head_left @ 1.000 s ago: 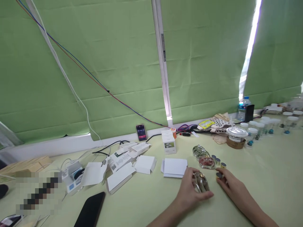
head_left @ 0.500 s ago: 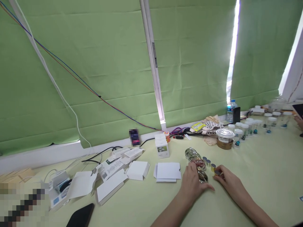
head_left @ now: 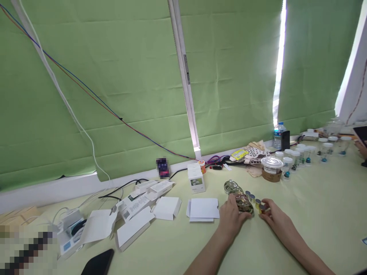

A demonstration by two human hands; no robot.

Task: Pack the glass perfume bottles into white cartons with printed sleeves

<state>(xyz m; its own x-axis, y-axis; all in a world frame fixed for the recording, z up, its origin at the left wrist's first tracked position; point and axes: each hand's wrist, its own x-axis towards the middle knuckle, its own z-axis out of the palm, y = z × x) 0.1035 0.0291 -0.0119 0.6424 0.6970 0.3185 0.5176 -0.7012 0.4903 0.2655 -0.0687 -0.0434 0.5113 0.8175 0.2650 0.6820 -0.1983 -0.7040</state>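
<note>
A row of round, shiny clear packets with dark green and reddish contents (head_left: 243,203) runs toward the back of the table. My left hand (head_left: 231,215) is closed round the nearest packets, thumb at the front edge and fingers on the left side. Just right of them stands a line of small vials with silvery caps and yellowish bodies (head_left: 252,198). My right hand (head_left: 273,215) pinches the nearest vial (head_left: 262,208) between thumb and fingers, partly hiding it. Both hands rest low at the table.
White cards (head_left: 204,209) lie left of my left hand, with opened white boxes (head_left: 134,227) farther left. Behind stand a small white box (head_left: 196,183), a lidded tub (head_left: 272,170) and several white-capped jars (head_left: 287,168). A phone (head_left: 99,262) lies front left. Another person's hand (head_left: 361,147) shows far right.
My left thumb and fingers have drawn in against the nearest packets, which now sit closer together. My right hand stays at the nearest vial. The view has shifted slightly.
</note>
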